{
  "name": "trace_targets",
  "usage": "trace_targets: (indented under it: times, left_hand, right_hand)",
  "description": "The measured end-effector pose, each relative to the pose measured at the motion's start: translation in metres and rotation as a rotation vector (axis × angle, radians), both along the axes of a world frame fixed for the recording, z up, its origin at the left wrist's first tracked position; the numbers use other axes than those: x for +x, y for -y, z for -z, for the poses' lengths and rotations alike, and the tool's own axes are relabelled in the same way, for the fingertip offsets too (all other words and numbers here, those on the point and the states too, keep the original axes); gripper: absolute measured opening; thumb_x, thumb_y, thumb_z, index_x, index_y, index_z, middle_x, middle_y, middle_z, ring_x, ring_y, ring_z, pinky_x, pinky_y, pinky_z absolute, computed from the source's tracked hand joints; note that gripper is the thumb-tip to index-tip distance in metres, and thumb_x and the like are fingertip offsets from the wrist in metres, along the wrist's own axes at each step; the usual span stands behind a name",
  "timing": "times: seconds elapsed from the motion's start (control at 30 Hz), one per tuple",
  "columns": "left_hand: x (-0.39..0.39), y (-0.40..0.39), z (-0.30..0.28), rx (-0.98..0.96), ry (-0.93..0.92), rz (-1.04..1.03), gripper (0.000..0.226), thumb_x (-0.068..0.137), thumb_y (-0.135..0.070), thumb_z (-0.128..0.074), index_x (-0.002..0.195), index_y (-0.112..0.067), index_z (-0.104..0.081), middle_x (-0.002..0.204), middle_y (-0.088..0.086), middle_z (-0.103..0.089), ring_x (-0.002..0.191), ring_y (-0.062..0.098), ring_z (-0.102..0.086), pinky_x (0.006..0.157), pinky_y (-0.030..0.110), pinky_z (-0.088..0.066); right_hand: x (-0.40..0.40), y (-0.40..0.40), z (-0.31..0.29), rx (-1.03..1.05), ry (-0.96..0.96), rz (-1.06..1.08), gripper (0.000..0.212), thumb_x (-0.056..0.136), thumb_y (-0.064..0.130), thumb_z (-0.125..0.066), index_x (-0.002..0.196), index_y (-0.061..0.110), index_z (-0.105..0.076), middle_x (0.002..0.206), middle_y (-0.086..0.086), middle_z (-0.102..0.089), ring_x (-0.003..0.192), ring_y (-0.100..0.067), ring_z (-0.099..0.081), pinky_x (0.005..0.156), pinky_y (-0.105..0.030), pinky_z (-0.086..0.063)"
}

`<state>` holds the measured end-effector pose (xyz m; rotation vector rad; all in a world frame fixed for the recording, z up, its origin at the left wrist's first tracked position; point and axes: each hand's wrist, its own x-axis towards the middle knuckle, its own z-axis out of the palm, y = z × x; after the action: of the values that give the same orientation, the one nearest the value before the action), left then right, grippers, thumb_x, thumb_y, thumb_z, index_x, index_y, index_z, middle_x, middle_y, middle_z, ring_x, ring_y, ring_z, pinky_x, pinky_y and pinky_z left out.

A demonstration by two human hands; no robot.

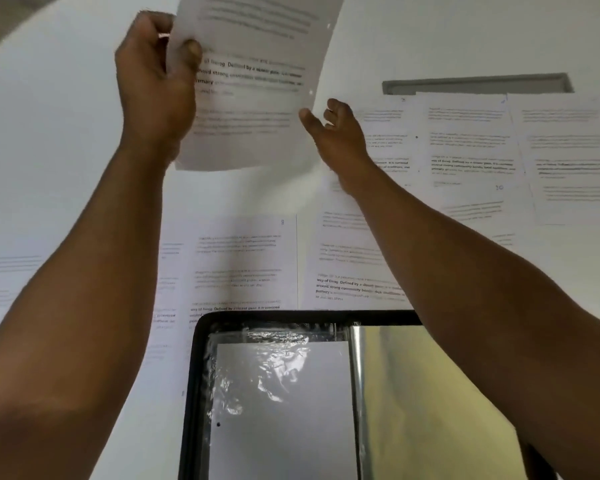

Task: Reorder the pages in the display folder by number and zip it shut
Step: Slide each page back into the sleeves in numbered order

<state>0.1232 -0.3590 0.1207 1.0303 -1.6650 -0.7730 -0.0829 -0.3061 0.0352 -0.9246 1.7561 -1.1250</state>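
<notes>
My left hand [155, 81] pinches a white printed sheet of paper [257, 81] by its left edge, thumb on the front and fingers curled behind, holding it up above the white desk [66, 150]. My right hand [336, 133] is beside the sheet's lower right corner with fingers loosely spread, holding nothing; its thumb seems just to touch the paper's edge, though blur makes that hard to tell. More white printed pages lie flat on the desk: one marked 8 [239, 265] just beyond the folder, another beside it under my right forearm [340, 261], and a row at the far right, including one marked 10 [471, 157]. The black-edged display folder with clear plastic sleeves [281, 393] lies open nearest me, a blank white sheet in its left sleeve.
</notes>
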Motion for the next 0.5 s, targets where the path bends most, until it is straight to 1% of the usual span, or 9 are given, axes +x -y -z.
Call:
trace_targets:
  times: [0.07, 0.1, 0.17, 0.2, 0.27, 0.33, 0.37, 0.43, 0.5]
  left_hand:
    - [-0.004, -0.022, -0.008, 0.111, -0.064, -0.005, 0.009, 0.093, -0.018, -0.059, 0.094, -0.021, -0.051, 0.097, 0.004, -0.067, 0.085, 0.010, -0.067, 0.073, 0.026, -0.053]
    - [-0.006, -0.034, -0.009, 0.173, -0.097, -0.014, 0.010, 0.092, -0.017, -0.061, 0.093, -0.022, -0.052, 0.097, 0.004, -0.068, 0.084, 0.009, -0.066, 0.074, 0.026, -0.053]
    - [-0.009, -0.059, -0.005, 0.304, -0.150, -0.024, 0.013, 0.091, -0.013, -0.063, 0.092, -0.022, -0.055, 0.097, 0.005, -0.069, 0.083, 0.010, -0.066, 0.077, 0.028, -0.054]
    - [-0.010, -0.073, -0.001, 0.379, -0.180, -0.028, 0.013, 0.091, -0.011, -0.064, 0.092, -0.021, -0.056, 0.098, 0.005, -0.069, 0.084, 0.011, -0.067, 0.079, 0.029, -0.055]
    - [-0.015, -0.102, 0.009, 0.541, -0.231, -0.041, 0.013, 0.091, -0.009, -0.065, 0.094, -0.019, -0.058, 0.101, 0.006, -0.070, 0.088, 0.016, -0.069, 0.081, 0.032, -0.057]
    - [-0.022, -0.135, 0.022, 0.682, -0.248, -0.053, 0.013, 0.091, -0.010, -0.065, 0.097, -0.018, -0.059, 0.105, 0.007, -0.070, 0.095, 0.022, -0.069, 0.086, 0.039, -0.057]
    - [-0.025, -0.152, 0.028, 0.738, -0.242, -0.061, 0.013, 0.091, -0.010, -0.066, 0.097, -0.019, -0.059, 0.105, 0.006, -0.070, 0.096, 0.023, -0.069, 0.088, 0.042, -0.056]
    - [-0.033, -0.184, 0.041, 0.822, -0.214, -0.075, 0.012, 0.090, -0.010, -0.067, 0.096, -0.019, -0.061, 0.104, 0.007, -0.070, 0.095, 0.025, -0.068, 0.090, 0.047, -0.055]
    - [-0.042, -0.215, 0.053, 0.902, -0.182, -0.075, 0.011, 0.088, -0.011, -0.068, 0.095, -0.018, -0.062, 0.105, 0.011, -0.070, 0.097, 0.030, -0.069, 0.089, 0.051, -0.055]
  right_hand:
    - [-0.011, -0.017, -0.016, -0.034, 0.056, 0.028, 0.070, 0.088, 0.047, -0.065, 0.145, 0.016, -0.038, 0.143, -0.002, -0.048, 0.125, -0.012, -0.050, 0.102, -0.025, -0.043]
    - [-0.016, -0.029, -0.024, -0.039, 0.083, 0.041, 0.068, 0.087, 0.047, -0.066, 0.142, 0.015, -0.042, 0.136, 0.000, -0.053, 0.119, -0.011, -0.054, 0.098, -0.025, -0.045]
    - [-0.028, -0.055, -0.035, -0.042, 0.129, 0.069, 0.065, 0.081, 0.052, -0.071, 0.132, 0.015, -0.054, 0.124, 0.002, -0.063, 0.109, -0.012, -0.062, 0.095, -0.031, -0.052]
    - [-0.035, -0.071, -0.038, -0.041, 0.145, 0.074, 0.059, 0.079, 0.051, -0.073, 0.124, 0.016, -0.060, 0.118, 0.000, -0.068, 0.105, -0.015, -0.065, 0.092, -0.035, -0.055]
    - [-0.046, -0.108, -0.042, -0.029, 0.187, 0.065, 0.035, 0.083, 0.041, -0.073, 0.107, 0.017, -0.066, 0.105, -0.004, -0.073, 0.097, -0.018, -0.069, 0.082, -0.035, -0.057]
    - [-0.054, -0.148, -0.041, -0.012, 0.241, 0.066, 0.017, 0.087, 0.028, -0.071, 0.100, 0.017, -0.068, 0.101, -0.002, -0.074, 0.092, -0.017, -0.071, 0.082, -0.035, -0.058]
    - [-0.058, -0.168, -0.038, 0.002, 0.247, 0.074, 0.011, 0.089, 0.023, -0.070, 0.098, 0.018, -0.069, 0.100, -0.002, -0.074, 0.092, -0.017, -0.072, 0.084, -0.037, -0.058]
    - [-0.064, -0.206, -0.031, 0.039, 0.201, 0.085, 0.008, 0.089, 0.020, -0.069, 0.096, 0.017, -0.069, 0.098, -0.001, -0.074, 0.090, -0.017, -0.072, 0.086, -0.039, -0.058]
    - [-0.071, -0.240, -0.021, 0.099, 0.117, 0.096, 0.012, 0.090, 0.022, -0.069, 0.099, 0.014, -0.068, 0.099, -0.002, -0.074, 0.089, -0.019, -0.072, 0.085, -0.041, -0.058]
